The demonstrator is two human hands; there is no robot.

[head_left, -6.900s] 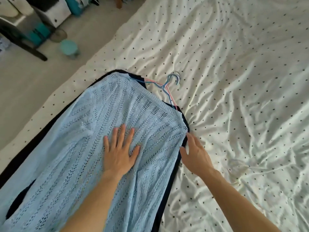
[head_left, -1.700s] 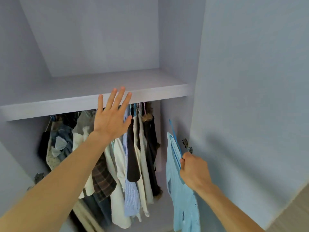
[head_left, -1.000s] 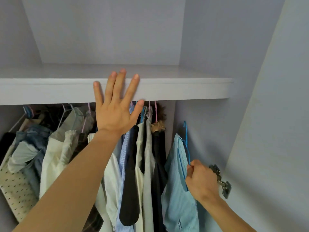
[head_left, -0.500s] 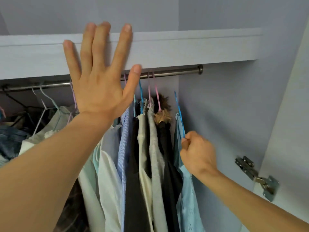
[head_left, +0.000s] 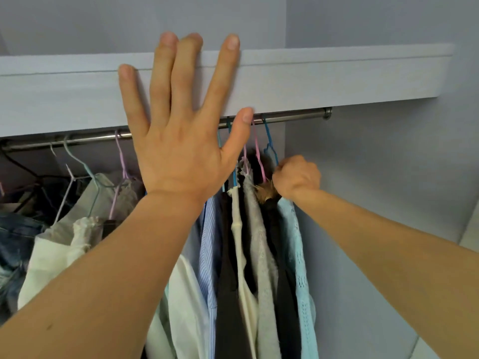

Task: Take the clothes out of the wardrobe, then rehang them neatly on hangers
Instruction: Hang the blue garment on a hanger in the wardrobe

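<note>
blue hanger (head_left: 270, 142) hook up; knit top (head_left: 300, 268) hangs vertically.

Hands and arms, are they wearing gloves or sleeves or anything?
No. The left hand and right hand are bare: no gloves, rings or watch show. The left forearm and right forearm are bare too, no sleeves in view. Visible fingernails look short, unpainted.

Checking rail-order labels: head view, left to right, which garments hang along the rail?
Denim garment → white ruffled top → striped blue shirt → cream top → grey knit → light blue knit, its blue hanger gripped by the right hand.
</note>
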